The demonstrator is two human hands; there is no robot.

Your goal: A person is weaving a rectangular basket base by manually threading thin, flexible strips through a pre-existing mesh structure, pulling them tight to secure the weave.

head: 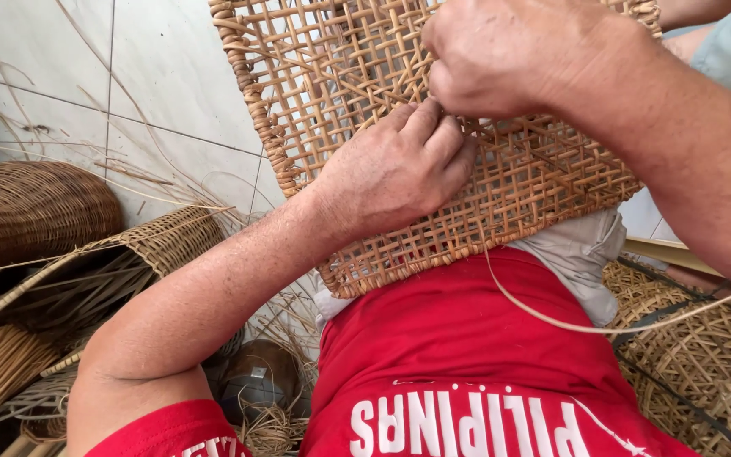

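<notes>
Grip: both hands are pinching at one spot on the woven cane panel (399,127); the right hand (509,55) is clenching its fingertips on a strand there, and the left hand (395,173) is pressing curled fingers against the weave just below it. Whether the left fingers are actually gripping a strand, I cannot tell.
Panel position: it is resting tilted on the person's lap, its lower edge lying over the red shirt (450,355).
Panel look: it is showing an open lattice of thin tan strips crossing into small square and slanted holes, with a thicker wrapped border running down its left edge and along the bottom.
Loose strand: a pale cane strand (602,328) is trailing from under the panel's lower right edge, curving across the shirt.
Left of the panel: a domed, tightly woven basket (31,207) and a flatter basket (129,258) are lying on the pale tiled floor (171,76) among scattered fibres.
Right of the panel: more open wickerwork (695,355) is lying below its corner.
</notes>
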